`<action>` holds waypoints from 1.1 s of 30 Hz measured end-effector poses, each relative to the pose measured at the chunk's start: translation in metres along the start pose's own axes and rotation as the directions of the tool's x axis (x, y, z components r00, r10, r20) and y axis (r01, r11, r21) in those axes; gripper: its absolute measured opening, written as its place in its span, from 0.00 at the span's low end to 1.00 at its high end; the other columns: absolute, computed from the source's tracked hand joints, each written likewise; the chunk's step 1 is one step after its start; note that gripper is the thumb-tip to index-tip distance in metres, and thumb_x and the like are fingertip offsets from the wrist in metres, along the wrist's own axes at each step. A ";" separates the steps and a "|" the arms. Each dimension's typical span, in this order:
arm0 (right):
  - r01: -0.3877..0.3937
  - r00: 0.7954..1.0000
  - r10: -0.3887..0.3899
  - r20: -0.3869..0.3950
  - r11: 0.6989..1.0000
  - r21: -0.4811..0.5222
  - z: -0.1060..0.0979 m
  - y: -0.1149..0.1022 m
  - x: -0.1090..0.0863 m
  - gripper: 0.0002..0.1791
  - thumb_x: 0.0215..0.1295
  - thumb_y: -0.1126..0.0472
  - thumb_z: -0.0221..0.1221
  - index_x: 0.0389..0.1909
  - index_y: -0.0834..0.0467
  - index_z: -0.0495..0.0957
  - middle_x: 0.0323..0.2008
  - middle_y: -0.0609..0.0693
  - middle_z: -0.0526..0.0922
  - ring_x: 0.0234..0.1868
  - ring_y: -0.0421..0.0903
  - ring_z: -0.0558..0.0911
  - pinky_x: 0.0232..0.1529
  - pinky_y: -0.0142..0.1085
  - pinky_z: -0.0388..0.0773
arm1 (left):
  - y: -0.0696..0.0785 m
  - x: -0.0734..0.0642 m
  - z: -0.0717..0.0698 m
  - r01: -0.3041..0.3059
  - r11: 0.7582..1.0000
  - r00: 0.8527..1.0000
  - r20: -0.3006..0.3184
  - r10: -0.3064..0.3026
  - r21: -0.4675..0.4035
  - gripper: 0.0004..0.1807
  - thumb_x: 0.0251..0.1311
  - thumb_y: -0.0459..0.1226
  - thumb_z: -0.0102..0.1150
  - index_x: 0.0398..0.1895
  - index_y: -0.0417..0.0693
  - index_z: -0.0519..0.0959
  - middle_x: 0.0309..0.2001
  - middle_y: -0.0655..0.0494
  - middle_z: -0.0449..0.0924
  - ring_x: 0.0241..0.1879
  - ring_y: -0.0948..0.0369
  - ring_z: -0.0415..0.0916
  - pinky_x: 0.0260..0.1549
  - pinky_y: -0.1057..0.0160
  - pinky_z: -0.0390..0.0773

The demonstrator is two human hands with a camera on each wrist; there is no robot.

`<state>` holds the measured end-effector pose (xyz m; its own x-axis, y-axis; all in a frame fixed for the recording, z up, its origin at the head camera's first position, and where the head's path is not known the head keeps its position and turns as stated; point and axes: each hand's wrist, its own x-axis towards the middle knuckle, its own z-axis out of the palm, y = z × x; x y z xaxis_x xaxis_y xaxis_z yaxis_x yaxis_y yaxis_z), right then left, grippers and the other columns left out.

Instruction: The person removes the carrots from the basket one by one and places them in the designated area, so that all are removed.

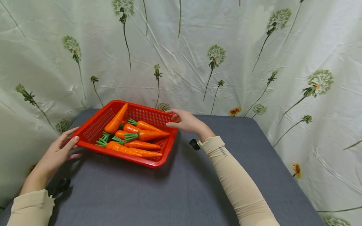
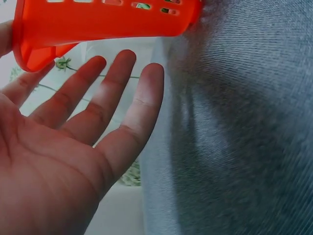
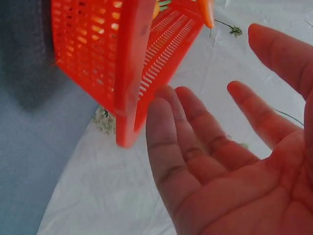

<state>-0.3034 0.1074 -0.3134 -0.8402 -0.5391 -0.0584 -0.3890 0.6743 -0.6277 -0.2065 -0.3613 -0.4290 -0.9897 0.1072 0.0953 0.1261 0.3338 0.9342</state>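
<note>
A red plastic basket (image 1: 158, 161) with slotted walls stands on the grey cloth, holding several orange carrots (image 1: 147, 135) with green tops. My left hand (image 1: 57, 153) is at its near left corner, thumb and index finger at the rim. In the left wrist view the other fingers (image 2: 142, 103) spread loosely below the rim, beside the basket wall (image 2: 107, 22). At the far right corner is my right hand (image 1: 186, 121), its thumb and fingers apart. The right wrist view shows its fingertips (image 3: 160, 110) right beside the red rim (image 3: 128, 83), with nothing between thumb and fingers.
A grey cloth (image 1: 181, 191) covers the table. Behind it and along both sides hangs a pale curtain (image 1: 186, 56) with dandelion prints. Black wrist devices (image 1: 194, 144) stick out near both cuffs.
</note>
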 end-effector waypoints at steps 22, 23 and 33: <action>0.051 0.957 -0.036 0.288 0.998 -0.046 0.023 -0.020 0.060 0.33 0.67 0.51 0.65 0.72 0.50 0.69 0.63 0.59 0.76 0.61 0.49 0.75 0.62 0.41 0.74 | -0.014 -0.001 0.008 -0.100 0.939 0.989 0.070 0.130 -0.330 0.32 0.79 0.36 0.38 0.82 0.60 0.46 0.60 0.72 0.69 0.48 0.72 0.83 0.38 0.65 0.86; 0.051 0.956 -0.032 0.293 0.997 -0.058 0.024 -0.020 0.061 0.33 0.67 0.51 0.65 0.71 0.51 0.69 0.62 0.59 0.76 0.61 0.49 0.75 0.62 0.41 0.73 | -0.014 -0.001 0.008 -0.099 0.939 0.990 0.065 0.128 -0.330 0.32 0.79 0.35 0.39 0.81 0.60 0.47 0.60 0.72 0.69 0.48 0.71 0.83 0.38 0.65 0.86; -0.040 0.934 0.065 0.352 0.996 -0.077 0.030 -0.026 0.072 0.32 0.66 0.55 0.66 0.71 0.49 0.70 0.64 0.60 0.75 0.63 0.52 0.74 0.64 0.43 0.73 | -0.012 -0.007 0.007 -0.088 0.965 0.996 -0.048 0.078 -0.245 0.37 0.72 0.29 0.51 0.80 0.60 0.53 0.58 0.71 0.69 0.48 0.78 0.79 0.34 0.65 0.87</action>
<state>-0.3427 0.0360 -0.3247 -0.6771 -0.6370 -0.3685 -0.3828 0.7325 -0.5629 -0.2004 -0.3590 -0.4433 -0.9789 0.0880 0.1844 0.1917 0.0831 0.9779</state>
